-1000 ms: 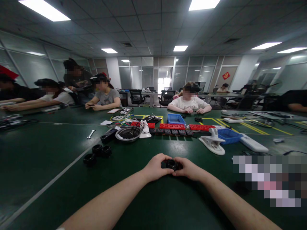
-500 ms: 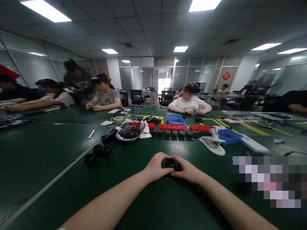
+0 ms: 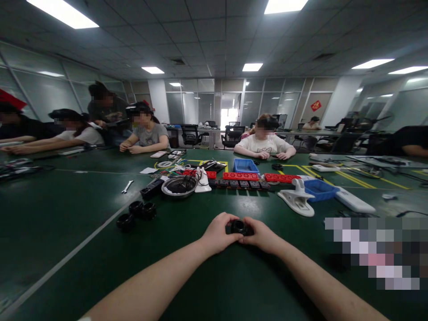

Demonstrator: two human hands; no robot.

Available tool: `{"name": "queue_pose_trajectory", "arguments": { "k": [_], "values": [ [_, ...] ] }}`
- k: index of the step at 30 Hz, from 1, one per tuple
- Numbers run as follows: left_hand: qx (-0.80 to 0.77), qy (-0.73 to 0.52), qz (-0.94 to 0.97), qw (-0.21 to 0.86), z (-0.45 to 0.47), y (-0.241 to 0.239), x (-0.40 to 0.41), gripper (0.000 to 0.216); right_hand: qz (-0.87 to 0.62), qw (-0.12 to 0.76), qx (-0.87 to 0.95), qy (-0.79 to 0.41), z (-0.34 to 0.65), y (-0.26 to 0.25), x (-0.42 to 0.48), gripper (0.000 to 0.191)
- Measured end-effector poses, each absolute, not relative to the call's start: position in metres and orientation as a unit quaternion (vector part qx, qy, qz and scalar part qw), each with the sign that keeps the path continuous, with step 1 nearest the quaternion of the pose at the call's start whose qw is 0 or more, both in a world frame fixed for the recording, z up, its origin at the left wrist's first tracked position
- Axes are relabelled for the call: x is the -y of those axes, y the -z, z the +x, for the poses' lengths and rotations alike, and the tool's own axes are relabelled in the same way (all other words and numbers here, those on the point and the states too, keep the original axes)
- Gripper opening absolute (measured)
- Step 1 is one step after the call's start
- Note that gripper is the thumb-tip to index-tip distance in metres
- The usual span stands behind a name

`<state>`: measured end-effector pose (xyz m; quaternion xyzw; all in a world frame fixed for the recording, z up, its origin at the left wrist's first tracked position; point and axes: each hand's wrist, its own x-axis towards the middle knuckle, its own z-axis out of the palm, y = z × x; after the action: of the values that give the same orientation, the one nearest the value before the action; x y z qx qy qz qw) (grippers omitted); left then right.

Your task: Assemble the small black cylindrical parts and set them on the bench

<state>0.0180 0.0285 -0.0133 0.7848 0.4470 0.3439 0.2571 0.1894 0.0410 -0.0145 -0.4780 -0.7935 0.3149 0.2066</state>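
Between my hands, on the green table, is a black ring-shaped part [image 3: 238, 227] like a small wheel, with a round hole facing up. My left hand [image 3: 220, 232] is curled round its left side, thumb in front and fingers behind. On the other side my right hand [image 3: 259, 234] grips it in the same way, and the thumbs nearly meet at the front. The fingers hide much of the part's sides. Further left stand three similar black ring-shaped parts [image 3: 136, 209] close together.
A metal bowl [image 3: 179, 186] with black cable, red strips [image 3: 240, 176], a white clip stand [image 3: 296, 199] and blue trays [image 3: 319, 191] lie across the table ahead. A wrench [image 3: 127, 187] lies at the left. Several people sit round the table.
My right hand's fingers have shifted slightly right on the black part, and more of its top rim shows. My left hand stays almost still.
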Motion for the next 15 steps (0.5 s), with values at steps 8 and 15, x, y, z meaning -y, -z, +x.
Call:
{"name": "queue_pose_trajectory", "arguments": {
  "k": [8, 15],
  "values": [
    [-0.473, -0.351, 0.780, 0.210, 0.021, 0.016, -0.027, 0.033, -0.519, 0.204, 0.809, -0.184, 0.179, 0.017, -0.033, 0.036],
    [-0.410, -0.300, 0.816, 0.276, 0.014, 0.004, -0.030, 0.034, -0.378, 0.175, 0.821, -0.390, 0.202, 0.006, -0.044, 0.032]
  ]
}}
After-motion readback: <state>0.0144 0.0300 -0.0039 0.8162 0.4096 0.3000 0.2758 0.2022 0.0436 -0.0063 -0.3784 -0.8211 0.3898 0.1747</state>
